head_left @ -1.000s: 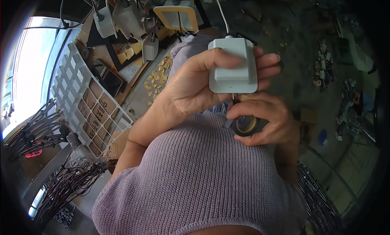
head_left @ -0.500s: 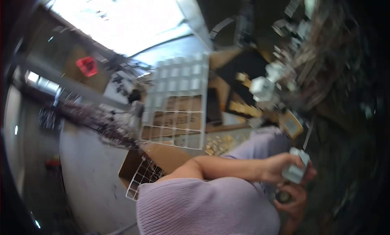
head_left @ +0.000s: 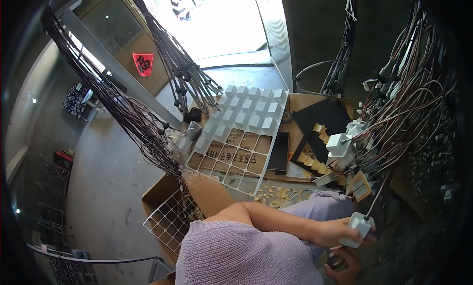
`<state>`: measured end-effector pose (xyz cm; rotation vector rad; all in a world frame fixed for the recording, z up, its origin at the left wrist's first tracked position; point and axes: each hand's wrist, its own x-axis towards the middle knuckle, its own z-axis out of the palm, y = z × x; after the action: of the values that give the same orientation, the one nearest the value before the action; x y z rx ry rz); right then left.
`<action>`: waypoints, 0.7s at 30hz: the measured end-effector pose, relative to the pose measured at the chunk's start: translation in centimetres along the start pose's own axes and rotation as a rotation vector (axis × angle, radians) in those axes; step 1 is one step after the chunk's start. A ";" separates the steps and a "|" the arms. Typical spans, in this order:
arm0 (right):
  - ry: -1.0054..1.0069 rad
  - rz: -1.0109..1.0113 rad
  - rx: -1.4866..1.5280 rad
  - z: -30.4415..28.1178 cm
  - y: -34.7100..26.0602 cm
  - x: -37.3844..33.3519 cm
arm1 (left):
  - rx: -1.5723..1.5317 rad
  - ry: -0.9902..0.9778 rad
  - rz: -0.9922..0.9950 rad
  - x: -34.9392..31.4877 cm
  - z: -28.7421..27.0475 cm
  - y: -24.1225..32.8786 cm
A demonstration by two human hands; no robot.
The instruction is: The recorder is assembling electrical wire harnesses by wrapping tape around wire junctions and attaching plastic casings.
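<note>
My left hand reaches in from the upper arm at the right and is closed around a small white plastic box. A thin grey cable leads up from the box toward a hanging cable bundle. Just below it, my right hand has its fingers curled around a dark round piece, whose kind I cannot make out. The two hands are close together, with fingers of the right near the bottom of the box. More white boxes hang on cables above my knee.
A white grid rack with several white blocks lies over cardboard. Yellow paper scraps litter the floor near my knee. Thick cable bundles hang at left and a denser bundle at right. A cardboard box holds another white grid.
The view has turned and settled, so the scene is sharper. Both hands appear slightly lower in the picture, still holding the white box and the dark round piece.
</note>
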<state>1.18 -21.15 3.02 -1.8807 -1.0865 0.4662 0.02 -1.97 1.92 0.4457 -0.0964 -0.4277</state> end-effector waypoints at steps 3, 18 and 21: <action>0.041 0.092 0.038 0.2 0.1 0.4 | -0.038 0.045 -0.049 0.5 -0.2 -0.2; 0.128 0.174 0.073 1.8 4.4 -1.7 | 0.457 0.183 -0.129 1.3 -0.9 -1.2; 0.093 0.135 0.124 1.4 3.7 -1.3 | 0.480 0.197 -0.068 1.3 -0.5 -1.4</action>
<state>1.40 -22.32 -0.99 -1.8543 -0.8533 0.5057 0.80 -3.45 0.88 0.9632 0.0087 -0.4249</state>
